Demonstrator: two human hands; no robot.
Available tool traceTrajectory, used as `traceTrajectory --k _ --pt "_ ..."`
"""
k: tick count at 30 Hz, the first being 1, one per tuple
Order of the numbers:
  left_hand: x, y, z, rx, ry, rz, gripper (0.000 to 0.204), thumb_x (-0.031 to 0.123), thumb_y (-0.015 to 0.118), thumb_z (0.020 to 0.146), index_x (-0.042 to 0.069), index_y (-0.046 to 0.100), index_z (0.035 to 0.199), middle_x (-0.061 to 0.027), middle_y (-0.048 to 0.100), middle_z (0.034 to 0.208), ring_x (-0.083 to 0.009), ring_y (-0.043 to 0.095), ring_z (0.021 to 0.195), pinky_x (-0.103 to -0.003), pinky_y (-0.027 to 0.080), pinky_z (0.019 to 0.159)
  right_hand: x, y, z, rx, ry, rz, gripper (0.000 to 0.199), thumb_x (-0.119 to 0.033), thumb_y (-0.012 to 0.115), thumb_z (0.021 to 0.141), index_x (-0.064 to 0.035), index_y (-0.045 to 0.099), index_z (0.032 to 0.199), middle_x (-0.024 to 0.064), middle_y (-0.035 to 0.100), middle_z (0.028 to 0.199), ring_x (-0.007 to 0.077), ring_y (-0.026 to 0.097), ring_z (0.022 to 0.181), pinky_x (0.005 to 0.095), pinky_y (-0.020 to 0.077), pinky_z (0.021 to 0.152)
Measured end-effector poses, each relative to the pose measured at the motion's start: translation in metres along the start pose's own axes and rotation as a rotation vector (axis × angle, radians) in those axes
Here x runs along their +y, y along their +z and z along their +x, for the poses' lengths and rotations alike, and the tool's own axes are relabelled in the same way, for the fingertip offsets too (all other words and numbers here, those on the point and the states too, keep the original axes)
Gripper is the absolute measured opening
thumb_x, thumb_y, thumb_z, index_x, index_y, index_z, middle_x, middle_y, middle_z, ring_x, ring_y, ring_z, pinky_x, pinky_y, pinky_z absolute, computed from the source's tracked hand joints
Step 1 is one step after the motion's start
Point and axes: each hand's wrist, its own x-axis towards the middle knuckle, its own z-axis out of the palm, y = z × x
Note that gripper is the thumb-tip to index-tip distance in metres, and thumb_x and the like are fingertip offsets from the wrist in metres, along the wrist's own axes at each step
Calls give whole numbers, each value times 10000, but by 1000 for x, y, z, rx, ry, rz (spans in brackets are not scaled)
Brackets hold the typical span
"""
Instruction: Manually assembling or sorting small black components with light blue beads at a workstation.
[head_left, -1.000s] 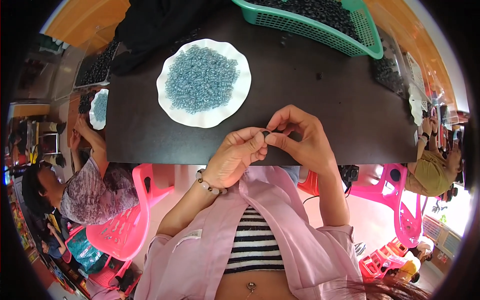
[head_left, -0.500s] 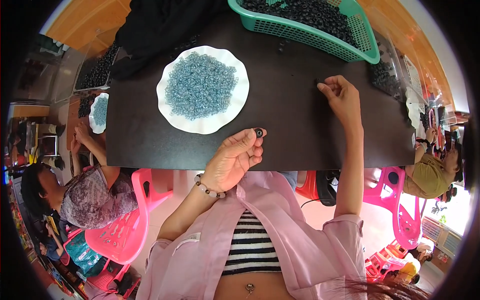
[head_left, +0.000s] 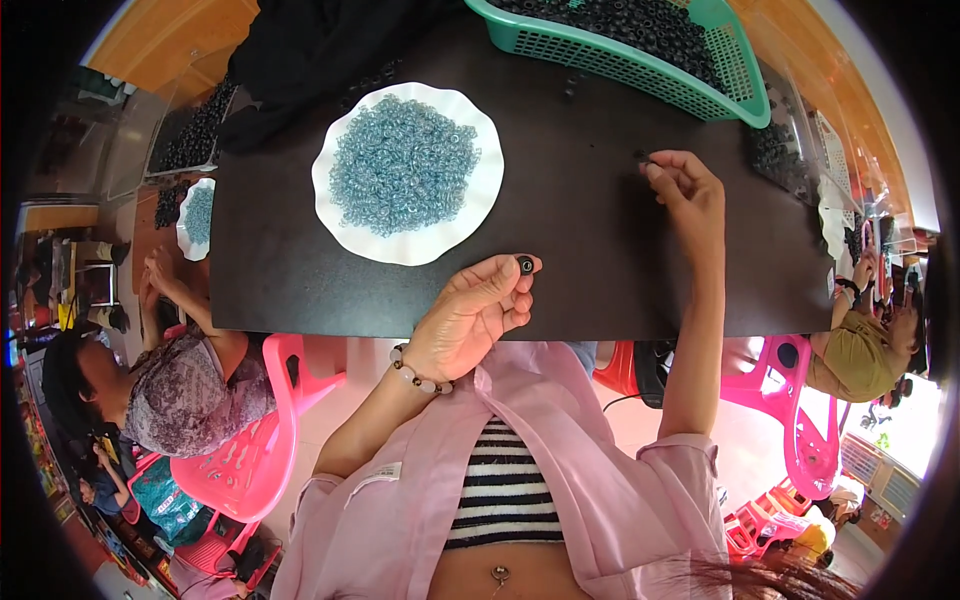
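Note:
My left hand (head_left: pixel 472 312) hovers over the near edge of the dark table (head_left: pixel 580 240), pinching a small black ring-shaped part (head_left: pixel 525 265) between thumb and fingertips. My right hand (head_left: pixel 685 190) is stretched out to the right part of the table, with its fingertips closed on a tiny dark piece (head_left: pixel 641 157). A white scalloped plate (head_left: pixel 470 215) heaped with small blue rings (head_left: pixel 402 165) lies to the left of both hands. A green plastic basket (head_left: pixel 640 75) filled with black parts stands at the far edge, above my right hand.
A black cloth (head_left: pixel 320 50) lies at the table's far left. Trays of black parts (head_left: pixel 190 130) and another small plate of blue rings (head_left: pixel 195 215) are on the left neighbour's table. Other people sit at left and right on pink chairs (head_left: pixel 240 460).
My hands, joined near the table's front a second ago, have parted. My right hand reached out to the far right of the table; my left hand stayed, holding the black part.

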Motion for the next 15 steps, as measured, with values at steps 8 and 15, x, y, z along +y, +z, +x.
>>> traceTrajectory --k 8,15 --pt "1 4 1 43 -12 39 279 274 593 925 29 588 1060 30 542 840 -88 495 751 -229 422 685 -13 12 -56 -195 258 676 243 -99 608 893 15 614 1107 45 611 870 81 522 712 213 423 636" --pt "-1 9 -2 71 -6 78 287 279 595 925 33 598 1072 37 540 826 -78 488 736 -222 415 674 -20 31 -85 -231 207 800 198 -127 676 858 3 627 1000 46 603 820 92 502 687 224 405 609"
